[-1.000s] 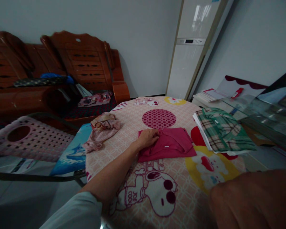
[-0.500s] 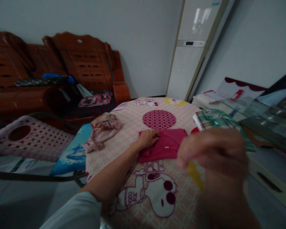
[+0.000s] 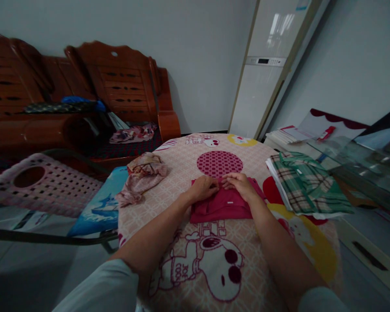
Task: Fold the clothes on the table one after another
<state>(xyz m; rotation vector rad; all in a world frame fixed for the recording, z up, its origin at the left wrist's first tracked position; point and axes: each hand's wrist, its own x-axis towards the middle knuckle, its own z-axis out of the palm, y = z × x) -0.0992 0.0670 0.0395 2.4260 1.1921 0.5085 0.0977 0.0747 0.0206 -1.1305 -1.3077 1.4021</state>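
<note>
Left hand (image 3: 204,189): curled on pink cloth (image 3: 221,209), grip hidden from me.
Right hand (image 3: 240,183): bent at cloth's far edge, grip unclear.

Reddish-brown wooden chairs (image 3: 126,86) stand at far left, a floral cloth (image 3: 134,133) lying on one seat (image 3: 126,149). Right of them rises a tall white unit (image 3: 258,95) with a dark display (image 3: 263,61). A blue cushion (image 3: 99,210) sits beside a pink woven chair back (image 3: 63,184) at left; papers (image 3: 287,133) lie at far right.
</note>
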